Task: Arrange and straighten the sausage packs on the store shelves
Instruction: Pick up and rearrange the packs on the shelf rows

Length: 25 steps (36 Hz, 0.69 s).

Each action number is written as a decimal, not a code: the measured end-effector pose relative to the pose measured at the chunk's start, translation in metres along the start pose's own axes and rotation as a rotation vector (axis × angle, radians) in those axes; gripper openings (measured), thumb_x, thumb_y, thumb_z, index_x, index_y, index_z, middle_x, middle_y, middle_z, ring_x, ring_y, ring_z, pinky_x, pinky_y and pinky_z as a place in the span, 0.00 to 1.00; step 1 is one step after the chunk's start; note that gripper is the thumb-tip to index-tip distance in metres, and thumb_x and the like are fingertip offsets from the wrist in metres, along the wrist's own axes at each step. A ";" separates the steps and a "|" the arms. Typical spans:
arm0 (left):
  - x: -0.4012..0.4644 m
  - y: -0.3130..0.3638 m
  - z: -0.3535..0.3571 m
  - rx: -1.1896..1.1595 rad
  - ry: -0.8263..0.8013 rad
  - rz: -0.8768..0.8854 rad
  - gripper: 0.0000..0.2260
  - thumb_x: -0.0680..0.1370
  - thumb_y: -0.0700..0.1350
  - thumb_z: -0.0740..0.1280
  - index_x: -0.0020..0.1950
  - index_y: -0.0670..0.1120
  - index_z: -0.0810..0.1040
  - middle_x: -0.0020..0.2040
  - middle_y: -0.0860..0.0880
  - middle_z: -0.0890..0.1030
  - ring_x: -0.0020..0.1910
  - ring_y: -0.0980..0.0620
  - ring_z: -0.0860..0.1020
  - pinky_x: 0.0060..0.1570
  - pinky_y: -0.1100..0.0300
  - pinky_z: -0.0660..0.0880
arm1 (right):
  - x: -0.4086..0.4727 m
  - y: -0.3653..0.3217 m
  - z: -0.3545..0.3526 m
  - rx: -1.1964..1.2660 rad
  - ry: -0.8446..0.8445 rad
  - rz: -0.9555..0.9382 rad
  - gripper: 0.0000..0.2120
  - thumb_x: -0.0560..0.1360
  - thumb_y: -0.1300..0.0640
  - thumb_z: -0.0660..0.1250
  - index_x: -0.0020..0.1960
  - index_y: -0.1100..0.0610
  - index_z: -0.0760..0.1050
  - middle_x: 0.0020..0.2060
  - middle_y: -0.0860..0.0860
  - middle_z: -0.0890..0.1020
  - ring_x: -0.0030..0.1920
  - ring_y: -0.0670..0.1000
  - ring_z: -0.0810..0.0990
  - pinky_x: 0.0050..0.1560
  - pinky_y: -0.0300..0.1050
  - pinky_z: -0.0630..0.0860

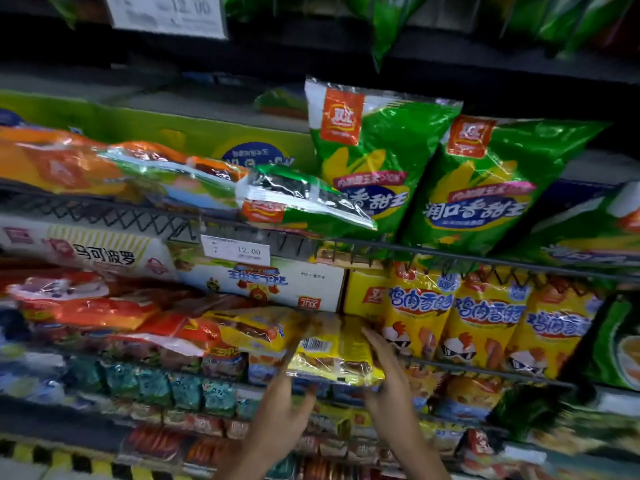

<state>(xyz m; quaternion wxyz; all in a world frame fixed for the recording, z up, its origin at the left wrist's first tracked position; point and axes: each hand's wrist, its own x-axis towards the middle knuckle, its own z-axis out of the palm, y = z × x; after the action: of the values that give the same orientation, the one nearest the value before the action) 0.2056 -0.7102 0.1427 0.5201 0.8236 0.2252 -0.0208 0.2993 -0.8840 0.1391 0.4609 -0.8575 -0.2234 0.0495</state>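
Nearest the camera, two bare hands reach up to the middle shelf and hold one yellow sausage pack (334,355) between them. The left hand (282,407) grips the pack's left edge and underside, its fingers curled beneath; the right hand (389,368) lies along the pack's right side with fingers stretched toward the back, thumb tucked under the front edge. The pack lies flat, barcode upward, at the front of the wire shelf rail (485,370). Just right of it, three yellow chicken sausage packs (485,323) stand upright in a row against the rail. To its left, orange and red packs (114,317) lie tumbled in a loose heap. Behind these sit a white carton (277,282) and a yellow carton (363,292). A price tag (236,250) reading 12.00 hangs on the rail above. On the upper shelf, two green corn sausage packs (433,174) stand leaning, with another green pack (301,199) lying flat beside them and orange packs (62,164) farther left.
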 end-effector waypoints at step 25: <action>0.025 0.030 0.005 -0.196 0.025 0.511 0.35 0.83 0.43 0.66 0.80 0.64 0.49 0.80 0.67 0.51 0.79 0.69 0.48 0.73 0.75 0.49 | 0.016 -0.042 -0.001 0.219 0.482 0.129 0.12 0.79 0.54 0.70 0.59 0.53 0.71 0.45 0.38 0.79 0.45 0.31 0.78 0.42 0.23 0.69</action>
<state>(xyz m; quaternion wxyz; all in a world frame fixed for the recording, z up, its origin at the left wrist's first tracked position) 0.2405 -0.7163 0.1592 0.5830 0.7996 0.0176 0.1430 0.3000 -0.8584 0.1756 0.5868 -0.8020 -0.0454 -0.1026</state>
